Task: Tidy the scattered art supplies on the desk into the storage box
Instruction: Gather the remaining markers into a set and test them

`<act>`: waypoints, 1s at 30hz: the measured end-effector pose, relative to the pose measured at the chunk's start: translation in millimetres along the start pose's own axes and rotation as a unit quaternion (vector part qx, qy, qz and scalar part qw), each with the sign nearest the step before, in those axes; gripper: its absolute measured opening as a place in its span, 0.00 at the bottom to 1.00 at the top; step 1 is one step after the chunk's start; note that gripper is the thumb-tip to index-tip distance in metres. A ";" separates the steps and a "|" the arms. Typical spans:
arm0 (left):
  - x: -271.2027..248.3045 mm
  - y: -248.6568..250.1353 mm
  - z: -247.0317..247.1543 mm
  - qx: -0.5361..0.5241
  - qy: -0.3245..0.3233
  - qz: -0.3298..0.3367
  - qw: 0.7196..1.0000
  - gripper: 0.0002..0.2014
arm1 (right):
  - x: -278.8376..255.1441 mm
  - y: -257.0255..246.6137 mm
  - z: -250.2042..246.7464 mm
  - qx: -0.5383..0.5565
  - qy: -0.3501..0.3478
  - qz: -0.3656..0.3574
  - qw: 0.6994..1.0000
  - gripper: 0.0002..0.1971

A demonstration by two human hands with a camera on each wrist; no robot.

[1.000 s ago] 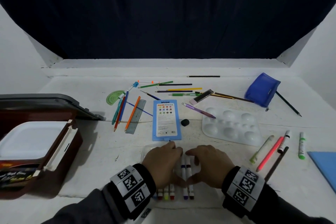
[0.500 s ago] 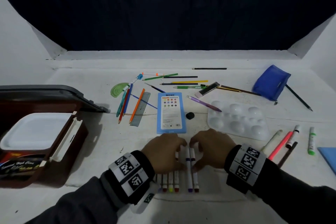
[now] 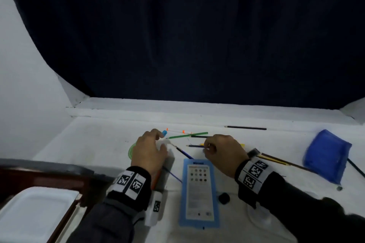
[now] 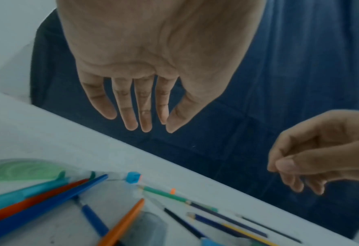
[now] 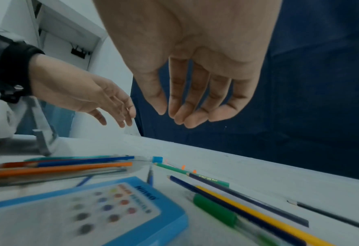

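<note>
While both hands hover above the counter, nothing is held in either.
Left hand: palm down over the left cluster of pens, fingers straight and slightly spread — empty, clear of the surface in the left wrist view.
Right hand: above the pencils beyond the case, fingers loosely curled toward the thumb, gripping nothing.
Left cluster: a teal pen, a red pencil, a blue pen and an orange pen lie side by side near a green protractor, partly hidden under the left hand in the head view.
Right cluster: a green pencil, a dark blue pencil, a yellow pencil and a green-grip pen lie fanned beneath the right hand.
Pencil case: light blue, flat on the counter between the two wrists, with a small black object just to its right.
Storage box: at the left edge, lid open, a white tray inside — well apart from the pencils.
Blue pouch: far right, with a black pencil lying alone near the back edge.
</note>
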State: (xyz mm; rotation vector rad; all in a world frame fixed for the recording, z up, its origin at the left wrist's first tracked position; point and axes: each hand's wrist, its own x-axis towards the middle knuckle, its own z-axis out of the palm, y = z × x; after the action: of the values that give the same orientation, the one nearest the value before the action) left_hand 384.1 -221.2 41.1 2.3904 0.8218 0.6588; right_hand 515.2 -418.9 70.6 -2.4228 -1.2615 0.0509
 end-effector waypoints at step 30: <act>67.4 -43.8 36.3 0.235 -0.223 -0.120 0.938 0.16 | 95.3 15.8 26.8 0.001 -0.035 -0.023 0.999 0.09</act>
State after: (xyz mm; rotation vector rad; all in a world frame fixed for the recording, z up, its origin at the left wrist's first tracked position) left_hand 434.6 -158.1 5.7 2.6307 1.1304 -0.2074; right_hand 578.0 -342.4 54.7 -2.4092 -1.3467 0.1245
